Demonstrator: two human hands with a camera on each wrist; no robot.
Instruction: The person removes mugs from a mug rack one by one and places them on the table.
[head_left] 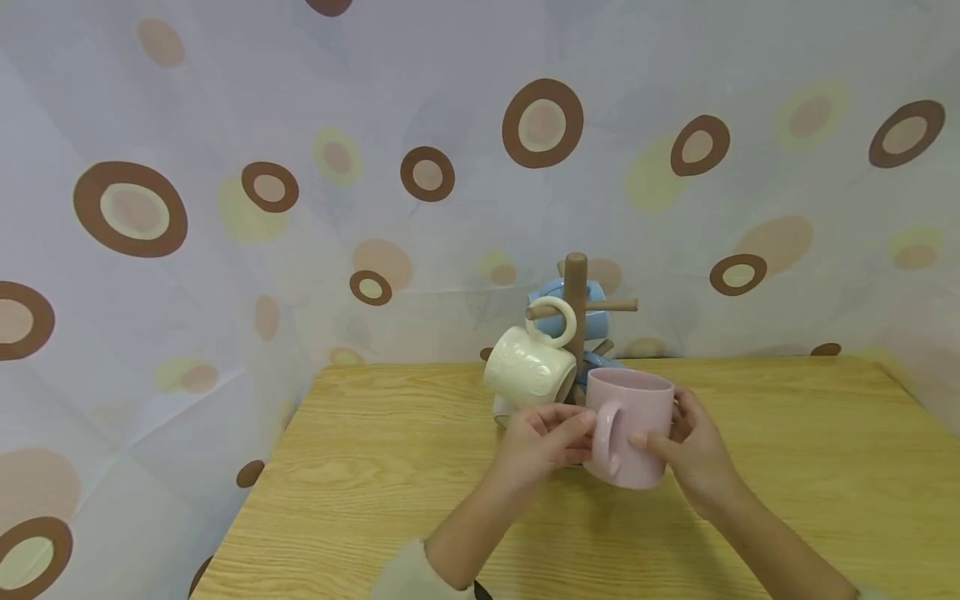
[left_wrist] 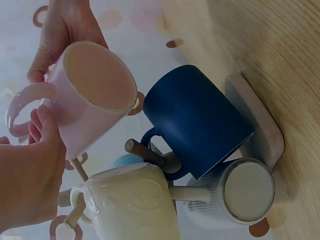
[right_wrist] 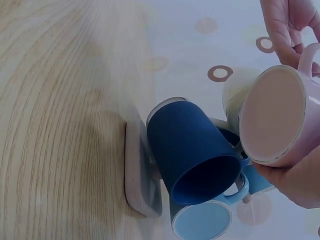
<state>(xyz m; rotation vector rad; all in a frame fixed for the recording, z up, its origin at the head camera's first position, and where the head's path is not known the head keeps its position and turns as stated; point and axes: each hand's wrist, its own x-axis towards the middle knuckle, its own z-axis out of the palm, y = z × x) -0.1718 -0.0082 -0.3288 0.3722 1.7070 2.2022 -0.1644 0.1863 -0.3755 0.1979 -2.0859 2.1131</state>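
Note:
Both hands hold a pink mug (head_left: 637,425) upright in front of a wooden mug tree (head_left: 575,287). My right hand (head_left: 701,462) grips the mug's body, with the thumb on its near side and the fingers behind. At the handle, my left hand (head_left: 536,446) pinches with thumb and fingertips. A cream mug (head_left: 528,367) hangs by its handle from a peg on the left. Lower on the tree hangs a dark blue mug (left_wrist: 195,120), hidden behind the pink mug in the head view. A ribbed pale mug (left_wrist: 247,190) is beside it.
A light blue mug (head_left: 596,325) hangs behind the post, and another light blue mug (right_wrist: 202,220) shows lower down. One bare peg (head_left: 618,305) points right. The tree's base (right_wrist: 137,172) stands on the wood-grain table (head_left: 375,467); a patterned cloth (head_left: 465,100) hangs behind.

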